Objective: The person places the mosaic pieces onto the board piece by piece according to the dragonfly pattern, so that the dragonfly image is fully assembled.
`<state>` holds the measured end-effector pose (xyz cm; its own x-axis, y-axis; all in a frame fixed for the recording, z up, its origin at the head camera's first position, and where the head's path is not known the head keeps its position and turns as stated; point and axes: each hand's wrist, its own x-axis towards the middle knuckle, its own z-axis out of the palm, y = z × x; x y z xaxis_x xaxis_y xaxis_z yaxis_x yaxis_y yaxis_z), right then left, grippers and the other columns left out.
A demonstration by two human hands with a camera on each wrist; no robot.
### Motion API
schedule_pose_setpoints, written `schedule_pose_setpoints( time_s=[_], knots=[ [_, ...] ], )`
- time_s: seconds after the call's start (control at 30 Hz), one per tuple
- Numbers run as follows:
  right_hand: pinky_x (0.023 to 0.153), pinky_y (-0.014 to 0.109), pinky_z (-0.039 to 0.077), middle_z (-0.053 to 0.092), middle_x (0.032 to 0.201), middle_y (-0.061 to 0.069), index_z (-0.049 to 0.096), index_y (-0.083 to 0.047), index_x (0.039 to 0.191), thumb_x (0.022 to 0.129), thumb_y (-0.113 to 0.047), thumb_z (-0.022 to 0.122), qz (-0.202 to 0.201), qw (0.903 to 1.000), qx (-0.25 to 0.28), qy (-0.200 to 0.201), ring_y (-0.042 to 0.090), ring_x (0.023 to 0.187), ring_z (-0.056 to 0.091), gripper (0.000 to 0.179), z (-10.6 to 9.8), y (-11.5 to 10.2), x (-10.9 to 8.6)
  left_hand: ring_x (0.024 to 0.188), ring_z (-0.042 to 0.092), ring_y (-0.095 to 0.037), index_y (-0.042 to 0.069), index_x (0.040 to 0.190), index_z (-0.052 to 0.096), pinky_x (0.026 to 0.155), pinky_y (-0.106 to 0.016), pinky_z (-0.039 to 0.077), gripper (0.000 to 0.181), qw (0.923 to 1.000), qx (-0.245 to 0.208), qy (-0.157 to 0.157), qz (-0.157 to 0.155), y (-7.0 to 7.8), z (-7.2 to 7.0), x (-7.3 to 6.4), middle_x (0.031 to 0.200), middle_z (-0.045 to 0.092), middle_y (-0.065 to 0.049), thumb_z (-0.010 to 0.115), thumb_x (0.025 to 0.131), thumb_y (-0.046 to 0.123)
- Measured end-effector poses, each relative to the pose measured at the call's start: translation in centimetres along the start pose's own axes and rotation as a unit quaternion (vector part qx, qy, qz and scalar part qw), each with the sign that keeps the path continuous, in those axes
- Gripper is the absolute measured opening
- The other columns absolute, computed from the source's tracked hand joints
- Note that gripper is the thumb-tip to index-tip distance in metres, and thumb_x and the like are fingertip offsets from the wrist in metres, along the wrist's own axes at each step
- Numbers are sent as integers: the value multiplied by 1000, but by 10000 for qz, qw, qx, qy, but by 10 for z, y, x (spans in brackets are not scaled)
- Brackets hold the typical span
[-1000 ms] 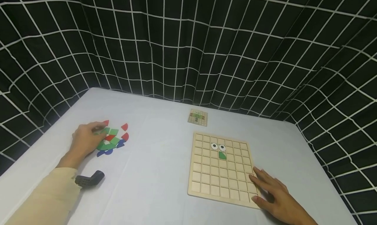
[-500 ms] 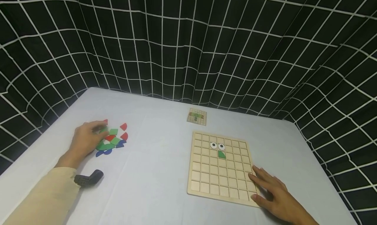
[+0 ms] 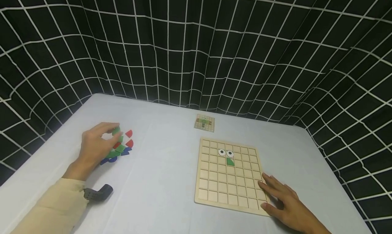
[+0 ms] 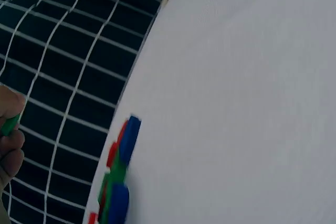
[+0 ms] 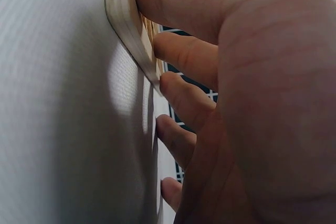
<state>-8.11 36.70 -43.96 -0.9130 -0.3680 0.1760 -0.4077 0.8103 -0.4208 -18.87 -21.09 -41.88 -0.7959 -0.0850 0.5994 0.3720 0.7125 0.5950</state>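
White-covered surface biggest; cloth looks smooth, so flat things probably slide on it. Next, the board: pale, apparently wooden, gridded with shallow squares, lying flat toward the right. Judged stiff and fairly light, liable to skid if pushed sideways; best steadied at the rim or a corner, with the squares left free. Right hand does about that: fingers spread and relaxed along the right edge, thumb at the near corner, resting without clasping. Left hand, over at the left, pinches one piece between thumb and fingers. Below and beside it, loose pieces in a cluster, some overlapping: red pieces, blue pieces, more green ones partly hidden by the hand. Small card beyond the board, printed with a similar grid and figure; looks thin, would lift by an edge. Held green piece appears off the surface; thin, rigid, very light by its look, probably smooth enough to slip or turn if pinched at a corner. Opposite edges the safer hold. Smallest: two eye discs side by side on the board, green quarter-round just below; unlikely to break, easily nudged.
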Motion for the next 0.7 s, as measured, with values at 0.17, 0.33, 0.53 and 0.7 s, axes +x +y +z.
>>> schedule_pose_setpoints(
  time_s=[0.17, 0.33, 0.53, 0.7],
  knots=[
    [107, 66, 19, 43, 155, 8, 63, -10, 137, 85, -26, 79, -47, 10000, -33, 60, -11, 141, 9, 56, 1, 0, -1, 92, 68, -32, -4, 106, 74, 91, -5, 37, 33, 9925, -491, 471, 1015, 16, 8, 4, 100, 74, -16, 79, 74, -8],
    [105, 70, 20, 43, 154, 9, 63, -11, 136, 85, -25, 79, -55, 10000, 22, 80, -12, 141, 9, 56, 2, 0, -1, 80, 68, -28, -4, 101, 74, 90, -7, 40, 34, 9817, -670, 611, 1673, 36, 15, 6, 93, 74, -13, 80, 69, -13],
    [104, 72, 20, 43, 154, 10, 63, -11, 136, 85, -26, 79, -42, 10000, 30, 61, -13, 141, 9, 56, 2, 1, 0, 83, 70, -30, -7, 100, 74, 93, -9, 41, 35, 9758, -851, 484, 1956, 60, 29, 5, 95, 74, -16, 82, 67, -13],
    [105, 72, 18, 43, 154, 9, 63, -11, 136, 86, -28, 79, 51, 10000, 39, 30, -11, 140, 9, 56, 2, 1, -1, 82, 70, -26, -6, 101, 74, 90, -18, 49, 33, 9717, -991, 297, 2125, 77, 46, 5, 95, 74, -13, 83, 69, -10]
  ],
)
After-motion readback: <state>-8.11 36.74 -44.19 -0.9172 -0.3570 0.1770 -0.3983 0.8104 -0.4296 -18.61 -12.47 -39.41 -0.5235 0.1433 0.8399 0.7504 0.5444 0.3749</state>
